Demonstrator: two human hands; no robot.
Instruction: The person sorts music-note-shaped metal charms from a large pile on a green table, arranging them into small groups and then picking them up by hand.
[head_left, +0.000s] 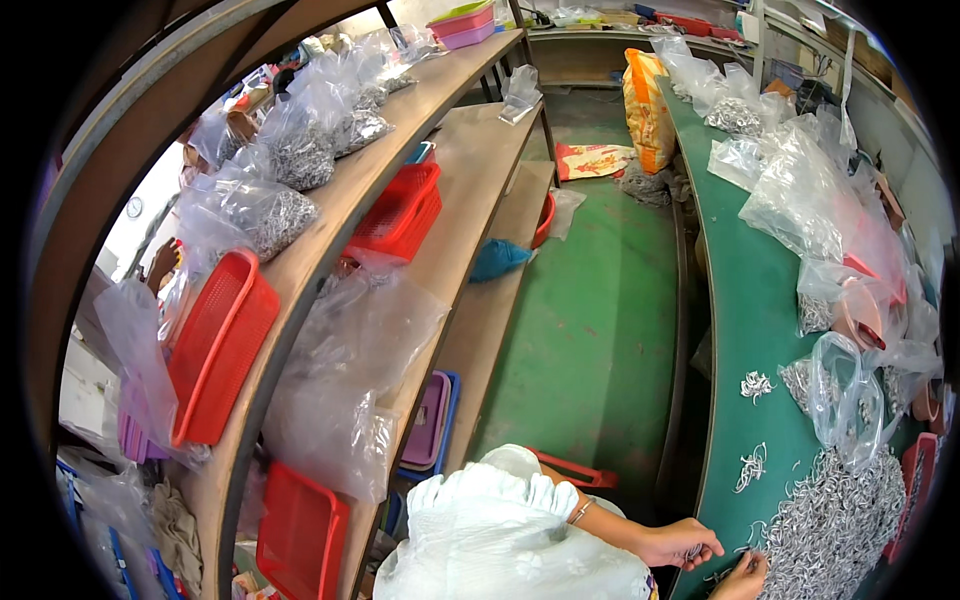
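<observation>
At the lower right, my left hand [684, 543] hovers by the edge of the green table [735, 440]. Its fingers curl around a few small silver metal hooks. Close beside it, my right hand [741, 577] is at the left edge of a large heap of small curved silver hooks [835, 520]. The fingertips of this hand are pressed together; what they pinch, if anything, is too small to make out. Farther up the table lie two small separate clusters of hooks, a nearer one [750, 467] and a farther one [756, 386].
Clear plastic bags [850, 395] of metal parts line the table's right side. A red tray [912, 490] stands beside the heap. On the left, wooden shelves [480, 150] carry bags and red baskets [222, 345]. An orange sack [648, 110] stands at the aisle's far end.
</observation>
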